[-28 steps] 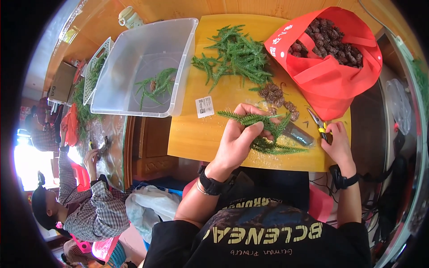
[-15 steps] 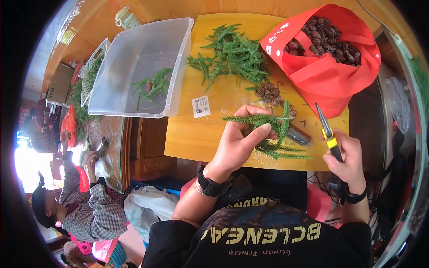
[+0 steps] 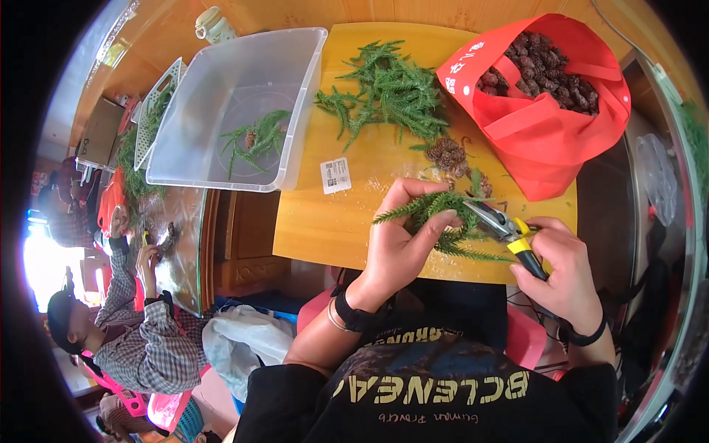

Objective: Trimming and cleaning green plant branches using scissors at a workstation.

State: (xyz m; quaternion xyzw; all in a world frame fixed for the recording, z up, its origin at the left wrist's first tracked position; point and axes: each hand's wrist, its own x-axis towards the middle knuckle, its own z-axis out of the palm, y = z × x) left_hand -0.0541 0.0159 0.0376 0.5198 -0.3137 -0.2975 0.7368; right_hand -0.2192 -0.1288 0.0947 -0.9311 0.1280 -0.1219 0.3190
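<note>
Between the thumb and fingers of my left hand (image 3: pixel 391 247) is a green artificial pine sprig (image 3: pixel 442 203), its needled tips fanning out over the front of the table. My right hand (image 3: pixel 565 277) grips a pair of pliers (image 3: pixel 523 251) with black-and-yellow handles. The metal jaws of the pliers reach the right side of the sprig, close to my left fingertips. Needles and fingers hide what lies between the jaws. Just beyond the sprig, brown pine cones (image 3: pixel 447 156) lie on the yellow table (image 3: pixel 317 229).
More green sprigs (image 3: pixel 395 92) are heaped at the back. A clear plastic bin (image 3: pixel 199 118) at left holds a sprig with a cone. A red bag (image 3: pixel 532 159) full of cones stands at right. A white label (image 3: pixel 336 176) lies on the tabletop. Another person (image 3: pixel 151 347) works at far left.
My right hand has swung the pliers leftward, from upright beside the table edge to the sprig, and the handles have spread. My left hand still holds the sprig.
</note>
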